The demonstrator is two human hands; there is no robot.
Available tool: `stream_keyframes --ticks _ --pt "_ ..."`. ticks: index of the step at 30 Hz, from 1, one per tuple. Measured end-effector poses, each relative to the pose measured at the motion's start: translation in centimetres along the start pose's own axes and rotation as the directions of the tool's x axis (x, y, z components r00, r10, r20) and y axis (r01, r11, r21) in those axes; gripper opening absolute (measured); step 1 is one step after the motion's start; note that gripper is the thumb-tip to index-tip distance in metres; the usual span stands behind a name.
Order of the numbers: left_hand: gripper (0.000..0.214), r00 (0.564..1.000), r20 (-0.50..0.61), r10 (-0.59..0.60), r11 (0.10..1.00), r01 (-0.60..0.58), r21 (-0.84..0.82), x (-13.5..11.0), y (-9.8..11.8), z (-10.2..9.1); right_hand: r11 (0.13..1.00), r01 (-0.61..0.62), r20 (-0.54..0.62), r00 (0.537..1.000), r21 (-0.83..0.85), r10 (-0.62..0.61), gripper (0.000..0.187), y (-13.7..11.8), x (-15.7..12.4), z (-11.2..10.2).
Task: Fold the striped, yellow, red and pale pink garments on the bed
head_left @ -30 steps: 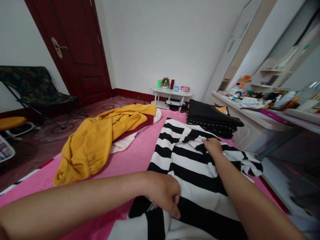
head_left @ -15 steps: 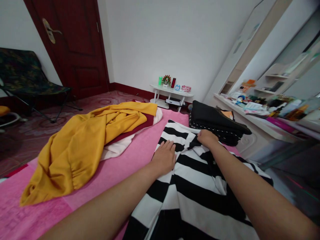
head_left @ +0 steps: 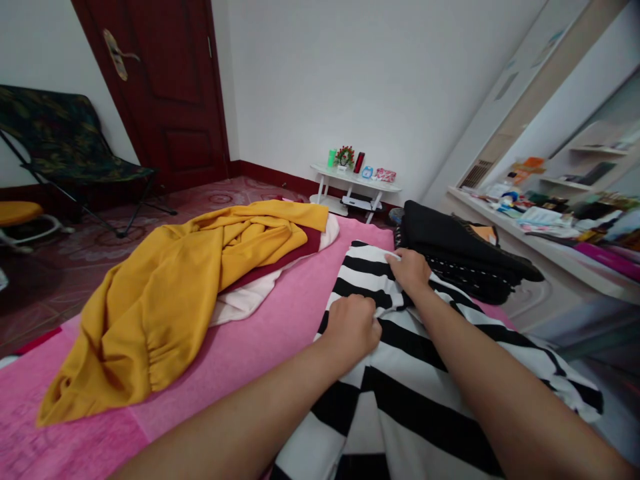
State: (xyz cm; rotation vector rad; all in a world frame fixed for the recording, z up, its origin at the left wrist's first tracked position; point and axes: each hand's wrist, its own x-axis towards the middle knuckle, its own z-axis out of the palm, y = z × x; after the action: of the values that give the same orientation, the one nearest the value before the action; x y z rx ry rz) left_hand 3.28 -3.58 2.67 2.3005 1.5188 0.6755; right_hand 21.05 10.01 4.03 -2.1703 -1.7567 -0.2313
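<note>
A black-and-white striped garment [head_left: 420,393] lies spread over the bed in front of me, its lower part running out of view. My left hand [head_left: 354,328] is closed on the cloth near the garment's left side, fingers curled under. Farther up, my right hand [head_left: 411,270] pinches the fabric close to the top edge. Left of the garment a mustard-yellow garment [head_left: 165,287] lies crumpled on top of dark red and pale pink cloth [head_left: 245,301]. Folded black clothes [head_left: 450,233] are stacked just beyond my right hand.
Pink bedding [head_left: 285,327] lies under the clothes. A low white table [head_left: 357,177] with small items stands by the far wall. At right runs a cluttered dresser [head_left: 555,247]. A camouflage folding chair [head_left: 75,143] and yellow stool [head_left: 20,212] are at left, near a dark red door [head_left: 160,80].
My left hand has gone from lying flat on the stripes to gripping the cloth. The garment's right part is spread farther to the right. The view has shifted slightly.
</note>
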Motion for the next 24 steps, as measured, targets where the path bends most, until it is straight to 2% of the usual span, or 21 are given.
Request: stream_keyframes --ticks 4,8,10,12,13,15,17,19,21,24 --pt "0.016 1.000 -0.001 0.015 0.985 -0.015 -0.173 0.4 0.4 0.3 0.998 -0.005 -0.053 0.999 -0.062 0.001 0.036 0.9 0.4 0.6" --pt "0.023 0.995 0.094 0.038 0.991 -0.025 -0.131 0.3 0.4 1.0 0.987 0.107 0.029 0.994 -0.123 -0.105 0.028 0.8 0.0 1.5" --pt "0.026 0.992 0.107 0.066 0.991 -0.053 -0.120 0.2 0.4 1.4 0.974 0.200 -0.026 0.979 -0.110 -0.204 0.027 0.0 -0.3 1.6" --pt "0.025 0.991 0.089 0.102 0.986 -0.089 -0.139 0.1 0.2 1.9 0.933 0.356 -0.096 0.929 -0.048 -0.359 0.030 -1.0 -0.5 2.0" --pt "0.024 0.990 0.073 0.122 0.982 -0.110 -0.153 0.1 0.1 2.1 0.898 0.440 -0.093 0.894 -0.003 -0.439 0.033 -1.5 -0.5 2.3" --pt "0.023 0.987 0.052 0.152 0.973 -0.140 -0.183 0.1 -0.1 2.3 0.840 0.532 0.027 0.843 0.107 -0.538 0.039 -2.2 -0.5 3.3" --pt "0.024 0.982 0.043 0.182 0.960 -0.168 -0.226 0.2 -0.4 2.3 0.843 0.504 0.195 0.822 0.189 -0.535 0.045 -2.7 -0.4 4.3" --pt "0.026 0.979 0.020 0.205 0.939 -0.191 -0.287 0.4 -0.9 2.3 0.875 0.434 0.290 0.827 0.216 -0.482 0.048 -3.0 -0.5 4.9" --pt "0.026 0.976 -0.018 0.217 0.916 -0.210 -0.342 0.6 -1.3 2.2 0.892 0.393 0.317 0.836 0.223 -0.448 0.049 -3.1 -1.0 4.8" --pt "0.025 0.977 -0.051 0.208 0.894 -0.211 -0.395 0.7 -1.8 2.3 0.897 0.367 0.313 0.845 0.247 -0.433 0.047 -2.7 -3.0 3.3"
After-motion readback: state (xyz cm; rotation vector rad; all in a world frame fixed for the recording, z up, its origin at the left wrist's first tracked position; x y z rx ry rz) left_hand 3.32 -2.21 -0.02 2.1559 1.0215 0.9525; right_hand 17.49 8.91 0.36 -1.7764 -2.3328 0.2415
